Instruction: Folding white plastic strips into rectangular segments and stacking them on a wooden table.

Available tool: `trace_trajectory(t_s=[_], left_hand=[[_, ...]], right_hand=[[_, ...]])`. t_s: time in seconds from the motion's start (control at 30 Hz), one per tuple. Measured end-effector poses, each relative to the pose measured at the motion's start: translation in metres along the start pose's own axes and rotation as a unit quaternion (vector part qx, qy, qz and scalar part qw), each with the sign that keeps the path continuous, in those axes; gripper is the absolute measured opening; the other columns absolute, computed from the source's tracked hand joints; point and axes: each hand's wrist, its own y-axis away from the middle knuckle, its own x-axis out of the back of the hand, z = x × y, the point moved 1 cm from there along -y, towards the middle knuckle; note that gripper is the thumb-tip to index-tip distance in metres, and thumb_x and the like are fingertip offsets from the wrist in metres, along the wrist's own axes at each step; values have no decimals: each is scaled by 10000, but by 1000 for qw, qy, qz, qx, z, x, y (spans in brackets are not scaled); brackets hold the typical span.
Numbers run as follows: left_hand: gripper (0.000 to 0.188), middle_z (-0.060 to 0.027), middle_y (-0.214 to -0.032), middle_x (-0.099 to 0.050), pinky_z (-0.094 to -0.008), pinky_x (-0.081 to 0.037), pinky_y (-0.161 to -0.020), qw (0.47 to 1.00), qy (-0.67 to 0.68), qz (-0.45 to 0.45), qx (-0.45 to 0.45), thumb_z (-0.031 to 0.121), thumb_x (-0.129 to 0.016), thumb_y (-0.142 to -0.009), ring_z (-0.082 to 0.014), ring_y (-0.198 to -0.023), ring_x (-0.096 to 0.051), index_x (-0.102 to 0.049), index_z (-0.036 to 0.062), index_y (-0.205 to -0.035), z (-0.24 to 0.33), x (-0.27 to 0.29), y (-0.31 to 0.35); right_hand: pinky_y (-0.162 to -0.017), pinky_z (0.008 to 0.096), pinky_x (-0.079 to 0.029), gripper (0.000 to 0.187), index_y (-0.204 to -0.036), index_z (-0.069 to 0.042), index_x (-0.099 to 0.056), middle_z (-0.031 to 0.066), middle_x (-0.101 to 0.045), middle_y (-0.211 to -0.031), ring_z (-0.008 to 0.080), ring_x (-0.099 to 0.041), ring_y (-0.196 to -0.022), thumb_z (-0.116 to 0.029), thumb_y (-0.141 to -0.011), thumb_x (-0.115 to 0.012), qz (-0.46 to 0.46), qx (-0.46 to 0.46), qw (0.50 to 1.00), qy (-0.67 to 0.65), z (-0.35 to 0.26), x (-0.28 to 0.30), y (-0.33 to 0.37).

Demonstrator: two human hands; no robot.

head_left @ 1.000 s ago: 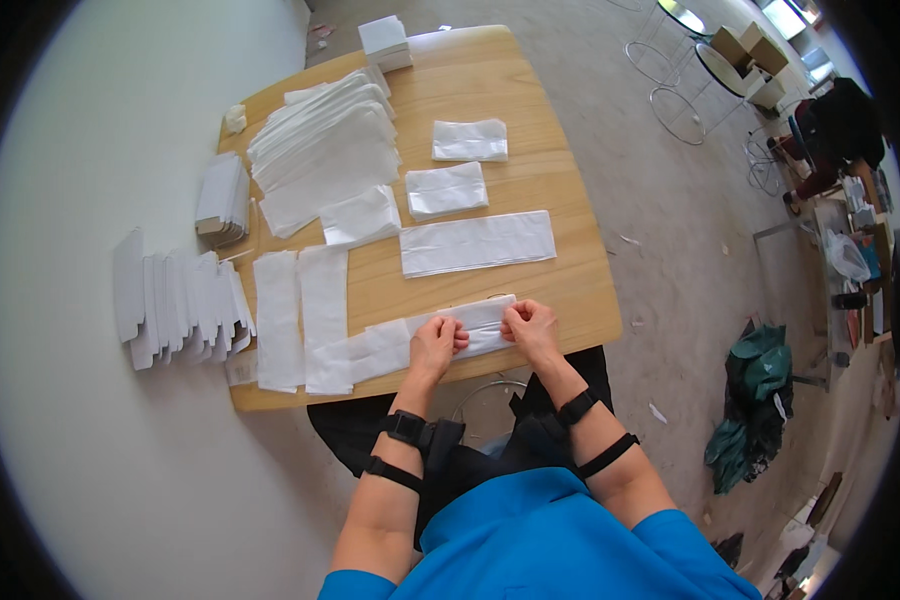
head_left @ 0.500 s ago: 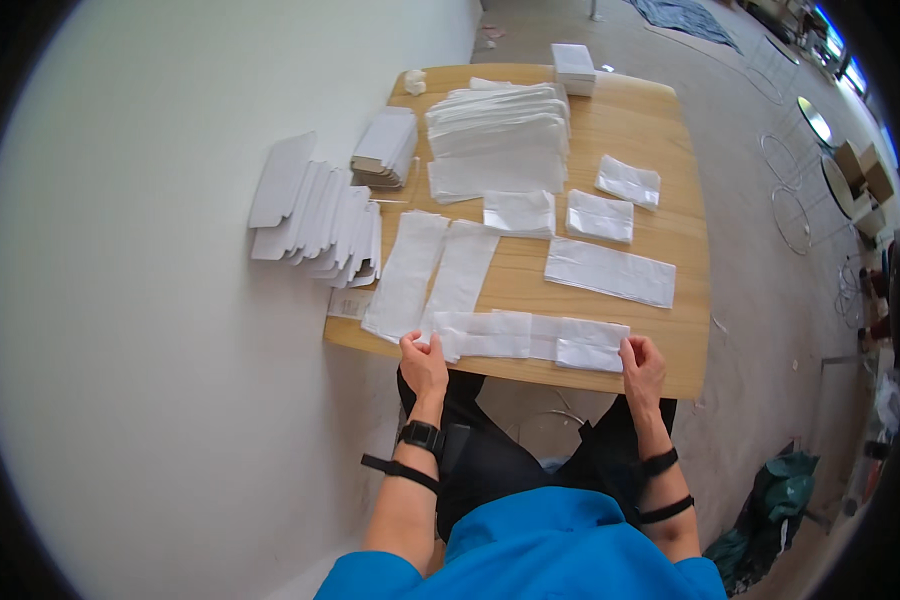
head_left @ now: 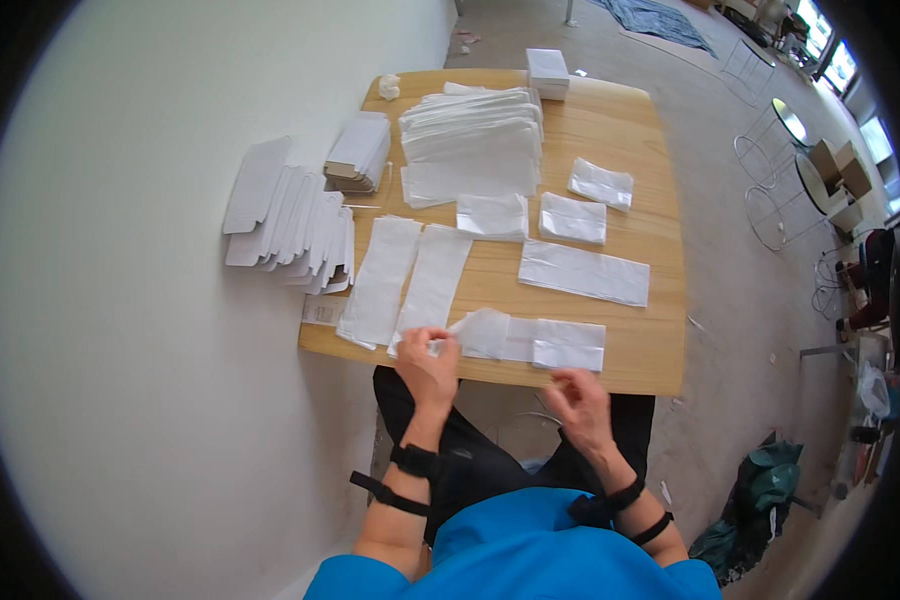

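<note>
A long thin white sheet [head_left: 520, 345] lies along the table's near edge, its right end doubled over into a flat panel [head_left: 570, 346]. My left hand [head_left: 428, 365] pinches the left end of this sheet, and that end is lifted and bent over to the right. Off the front edge, just below the folded panel, my right hand [head_left: 582, 408] has its fingers curled together, with nothing visible in them. Two long folded white strips [head_left: 380, 280] lie side by side beyond my left hand. Another folded strip [head_left: 585, 272] rests beyond the sheet on the right.
A large stack of white sheets [head_left: 470, 150] fills the far middle of the wooden table [head_left: 610, 120]. Small folded white packets [head_left: 573, 218] lie nearer. White card boxes [head_left: 358, 150] and flat cartons [head_left: 288, 215] crowd the left by the wall. A white box [head_left: 547, 73] stands at the far edge.
My right hand has let go of the sheet's right end and moved left and toward me. My left hand has raised the left end and brought it rightward. The view has shifted slightly.
</note>
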Motion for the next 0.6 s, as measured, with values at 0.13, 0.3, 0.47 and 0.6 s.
trace_trajectory(t_s=[0.13, 0.3, 0.47, 0.6], left_hand=[[148, -105, -858, -647, -280, -479, -678, 909, 305, -273, 78, 145, -681, -806, -175, -760, -623, -656, 23, -887, 69, -9, 41], [242, -139, -1029, -620, -366, -462, -849, 924, 269, -260, -79, 143, -625, -851, -267, -956, -597, -605, 11, -1053, 80, -30, 71], [719, -151, -1504, -263, -481, -208, -1128, 930, 30, -264, -255, 347, -594, -888, -339, -1397, -224, -272, 16, -1439, 38, -42, 57], [822, -125, -1545, -172, -491, -150, -1150, 893, -21, -336, -300, 417, -592, -872, -303, -1427, -150, -181, 37, -1474, 24, -58, 54]], right_hand=[[-635, 235, -444, 240, -943, -4, -627, 22, -627, -789, 81, -540, -698, -230, -870, -662, 6, -139, 962, -235, 9, -43, -19], [-611, 231, -422, 163, -919, -13, -646, -28, -609, -808, 42, -506, -721, -165, -927, -588, 132, -186, 931, -285, 60, -5, -42], [-619, 218, -420, 168, -949, -20, -663, -37, -613, -813, 33, -511, -711, -174, -924, -600, 154, -162, 942, -253, 80, 58, -38], [-649, 217, -430, 175, -960, -14, -664, -36, -626, -841, 34, -528, -730, -173, -922, -602, 141, -188, 940, -247, 90, 80, -36]])
